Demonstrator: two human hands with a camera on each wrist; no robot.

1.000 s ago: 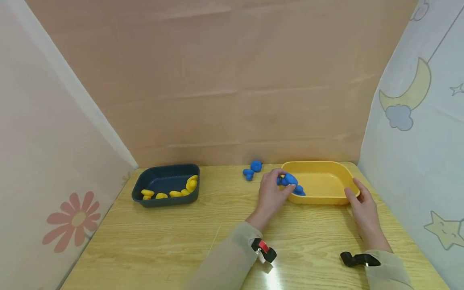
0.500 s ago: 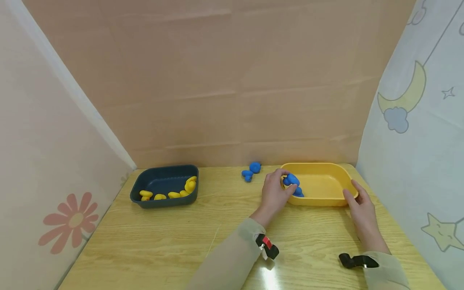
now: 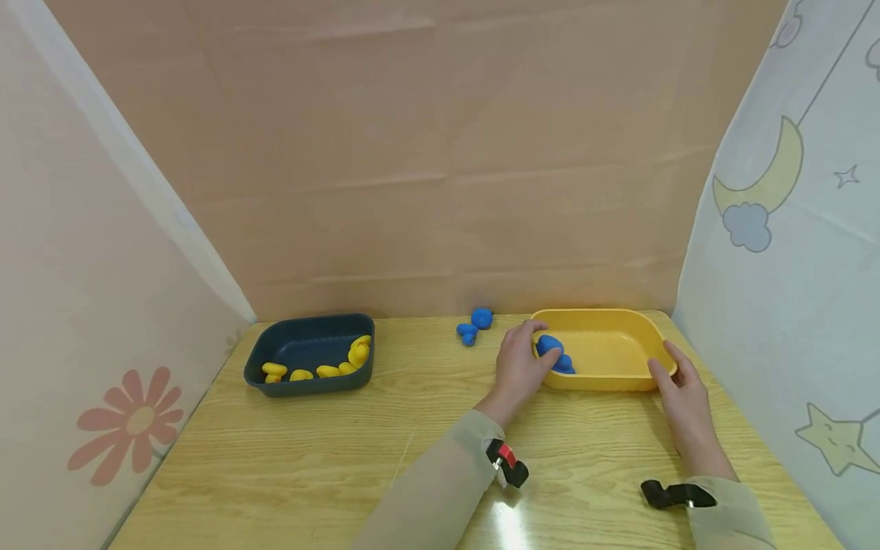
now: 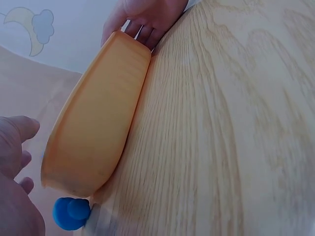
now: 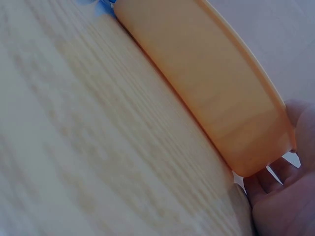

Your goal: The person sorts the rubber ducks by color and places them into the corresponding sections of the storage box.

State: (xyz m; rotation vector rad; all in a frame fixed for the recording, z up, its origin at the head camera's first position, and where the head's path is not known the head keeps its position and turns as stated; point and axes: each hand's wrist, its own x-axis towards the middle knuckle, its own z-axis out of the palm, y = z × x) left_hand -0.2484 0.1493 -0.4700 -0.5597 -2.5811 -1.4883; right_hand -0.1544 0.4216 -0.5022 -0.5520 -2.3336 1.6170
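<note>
My left hand is at the left end of the yellow tray, fingers and thumb spread over the rim. Just inside, below the fingers, blue rubber ducks lie against the left wall, partly hidden by the thumb. In the left wrist view that hand stands apart from the tray with nothing in its fingers. My right hand grips the tray's right end, thumb at the front rim; in the right wrist view its fingers curl round the end wall.
Blue rubber ducks sit on the wooden table, left of the yellow tray. A dark blue tray at the left holds several yellow rubber ducks. A brown sheet stands behind, with patterned side walls.
My left hand has let go of a blue rubber duck, which has dropped into the left end of the yellow tray. The right hand keeps its grip on the tray. The view has shifted slightly.
</note>
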